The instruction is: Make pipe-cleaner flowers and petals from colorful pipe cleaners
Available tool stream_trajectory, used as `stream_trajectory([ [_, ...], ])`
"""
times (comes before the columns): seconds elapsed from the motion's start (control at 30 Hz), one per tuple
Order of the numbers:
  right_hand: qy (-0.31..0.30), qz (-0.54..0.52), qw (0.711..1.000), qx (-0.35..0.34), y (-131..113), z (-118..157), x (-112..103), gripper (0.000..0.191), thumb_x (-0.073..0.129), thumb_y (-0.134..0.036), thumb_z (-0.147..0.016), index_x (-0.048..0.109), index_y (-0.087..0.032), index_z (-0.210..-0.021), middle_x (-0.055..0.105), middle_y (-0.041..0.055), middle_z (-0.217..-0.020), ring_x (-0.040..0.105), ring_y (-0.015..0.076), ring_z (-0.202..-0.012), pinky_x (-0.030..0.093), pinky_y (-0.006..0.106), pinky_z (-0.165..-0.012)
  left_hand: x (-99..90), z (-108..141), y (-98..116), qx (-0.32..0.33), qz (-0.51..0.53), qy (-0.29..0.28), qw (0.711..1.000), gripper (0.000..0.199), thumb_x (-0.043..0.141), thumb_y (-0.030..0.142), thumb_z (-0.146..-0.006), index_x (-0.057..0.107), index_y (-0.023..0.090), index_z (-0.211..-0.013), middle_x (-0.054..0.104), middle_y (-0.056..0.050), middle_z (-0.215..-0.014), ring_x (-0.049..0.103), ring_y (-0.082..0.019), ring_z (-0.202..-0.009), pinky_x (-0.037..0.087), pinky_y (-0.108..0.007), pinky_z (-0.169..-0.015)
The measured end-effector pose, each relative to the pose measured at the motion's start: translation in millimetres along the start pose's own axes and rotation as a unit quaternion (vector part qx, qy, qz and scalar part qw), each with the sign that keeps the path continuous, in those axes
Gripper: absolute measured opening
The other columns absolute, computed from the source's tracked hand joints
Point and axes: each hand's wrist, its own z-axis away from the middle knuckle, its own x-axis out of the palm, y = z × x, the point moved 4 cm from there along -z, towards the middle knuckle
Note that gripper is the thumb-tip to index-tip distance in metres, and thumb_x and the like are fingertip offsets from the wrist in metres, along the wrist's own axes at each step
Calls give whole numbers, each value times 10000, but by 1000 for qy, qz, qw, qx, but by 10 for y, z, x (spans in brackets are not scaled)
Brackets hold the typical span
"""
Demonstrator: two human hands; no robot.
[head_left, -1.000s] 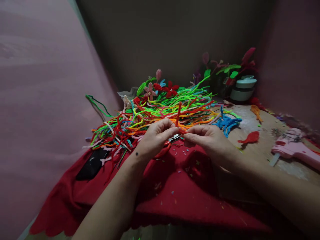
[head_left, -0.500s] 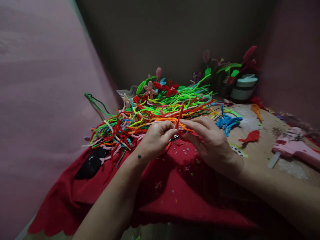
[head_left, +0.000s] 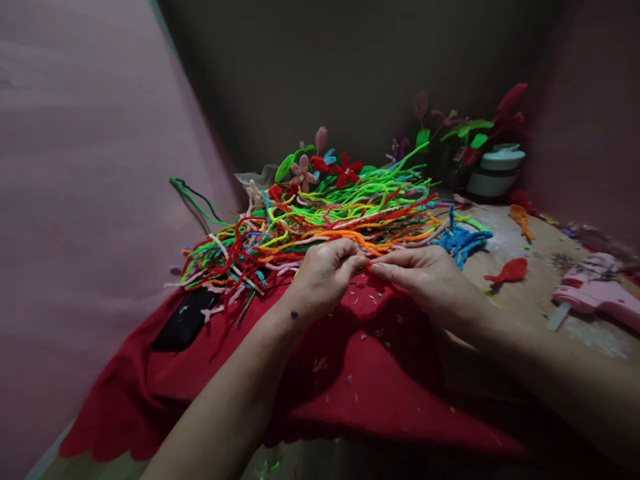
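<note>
Both hands meet over the red cloth (head_left: 360, 373), in front of a pile of many-coloured fuzzy stems (head_left: 320, 220). My left hand (head_left: 327, 273) pinches a small red fuzzy piece (head_left: 368, 266) between thumb and bent fingers. From the right, my right hand (head_left: 417, 273) closes its thumb and fingertips on the same piece. Only a bit of the red piece shows between the fingertips; its full shape is hidden. Small coloured scraps lie on the cloth below the hands.
A black phone (head_left: 185, 320) lies at the left. Blue stems (head_left: 461, 241), a red fuzzy piece (head_left: 509, 271), an orange piece (head_left: 521, 221) and a pink glue gun (head_left: 595, 287) are at the right. Fuzzy flowers (head_left: 346, 171) and a lidded jar (head_left: 495, 172) stand behind.
The red stem that stood up between my hands no longer shows upright. My right hand's fingers have lowered and closed at my left fingertips. The view has shifted slightly.
</note>
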Motion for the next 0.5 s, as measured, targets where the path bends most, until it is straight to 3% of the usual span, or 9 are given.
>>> stream_trajectory([
  [0.1,-20,-58,997,47,23,-3,14,175,625,-279,-708,696,-144,-620,639,24,-599,525,122,-551,380,242,-524,-5,14,30,14,10,25,1000,139,537,179,-782,605,145,-666,604,-16,-694,530,-124,-664,393,-243,-631],
  [0.23,7,-42,998,49,-18,18,1,163,614,-236,-699,668,-145,-575,591,2,-532,469,96,-506,353,224,-486,-33,37,93,49,-12,68,996,113,586,189,-746,640,165,-649,584,-16,-722,525,-145,-746,395,-261,-686],
  [0.5,22,-102,993,51,-34,54,33,159,596,-250,-727,633,-139,-620,576,-11,-570,465,85,-524,341,219,-503,55,32,18,-68,175,-6,982,160,513,218,-774,561,139,-643,447,45,-552,375,-67,-505,320,-203,-504],
])
